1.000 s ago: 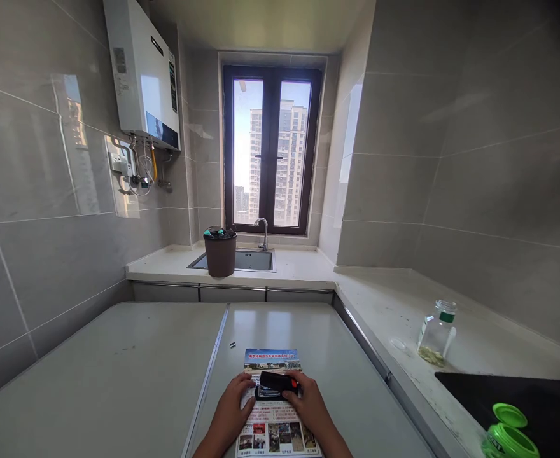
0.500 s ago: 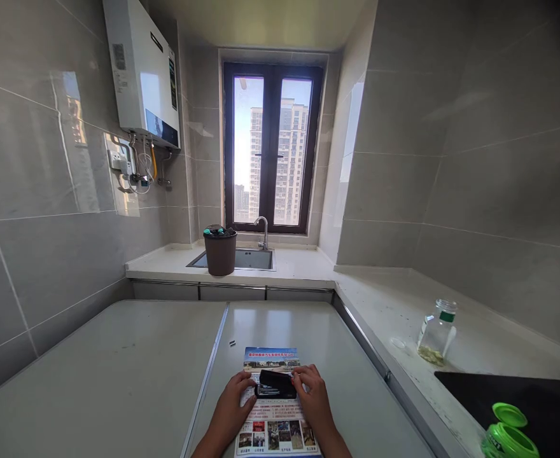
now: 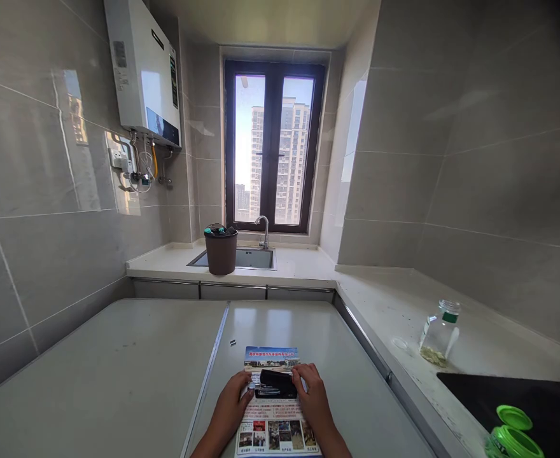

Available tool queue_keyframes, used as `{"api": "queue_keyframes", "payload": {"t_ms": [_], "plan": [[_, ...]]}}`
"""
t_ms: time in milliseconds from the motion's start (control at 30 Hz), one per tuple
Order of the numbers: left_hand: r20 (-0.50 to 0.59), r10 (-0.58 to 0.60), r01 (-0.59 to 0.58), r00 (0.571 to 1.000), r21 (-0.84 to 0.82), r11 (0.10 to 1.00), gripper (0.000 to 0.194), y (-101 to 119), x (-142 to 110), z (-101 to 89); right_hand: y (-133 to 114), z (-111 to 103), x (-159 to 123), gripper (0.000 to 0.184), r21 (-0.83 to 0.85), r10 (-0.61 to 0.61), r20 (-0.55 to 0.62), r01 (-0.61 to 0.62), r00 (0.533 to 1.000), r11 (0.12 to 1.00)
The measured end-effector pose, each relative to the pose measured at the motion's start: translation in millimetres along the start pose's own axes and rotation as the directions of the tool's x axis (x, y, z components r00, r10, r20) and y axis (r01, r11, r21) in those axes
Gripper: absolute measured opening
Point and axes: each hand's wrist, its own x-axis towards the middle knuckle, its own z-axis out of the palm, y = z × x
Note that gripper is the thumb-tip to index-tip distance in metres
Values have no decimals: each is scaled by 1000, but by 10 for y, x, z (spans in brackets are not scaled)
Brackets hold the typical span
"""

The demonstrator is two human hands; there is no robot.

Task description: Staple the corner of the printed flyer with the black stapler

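Observation:
A small black stapler-like device [image 3: 277,383] lies across a colourful printed leaflet [image 3: 276,426] on the grey table [image 3: 118,375]. My left hand [image 3: 231,407] pinches its left end, fingers curled. My right hand [image 3: 312,401] grips its right end, fingers bent over the top. Both hands rest on the leaflet near the table's front edge.
A tiny dark bit [image 3: 232,343] lies on the table left of the leaflet. On the right counter stand a glass jar [image 3: 438,335], a green tub with its lid up [image 3: 513,436] and a black hob [image 3: 523,401]. A brown bin [image 3: 221,250], sink [image 3: 249,258] and tap [image 3: 263,232] are under the window.
The device's raised top has come down flat between my hands. My right hand has shifted slightly up and over its right end.

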Motion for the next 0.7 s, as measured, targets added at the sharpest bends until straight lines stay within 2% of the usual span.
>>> {"api": "queue_keyframes", "payload": {"t_ms": [67,167,233,433,633,700], "plan": [[4,-11,11,1000,-18,1000,35,38,2,-16,-13,5,-12,30,27,-11,52,9,999,1000],[27,15,-13,1000,-61,998,32,116,8,-52,16,44,-45,44,33,-7,178,1,984,999],[36,23,-19,999,-91,996,32,156,11,-72,65,76,-68,46,13,18,226,-22,974,1000],[13,7,-6,1000,-103,995,32,133,0,-55,116,98,-89,39,1,40,201,-41,979,999],[8,26,-25,1000,-113,993,37,133,-12,-45,92,115,-79,51,0,60,212,-61,975,998],[18,28,-26,999,-124,992,39,156,-16,-62,102,113,-66,49,-11,83,195,-82,977,997]]}}
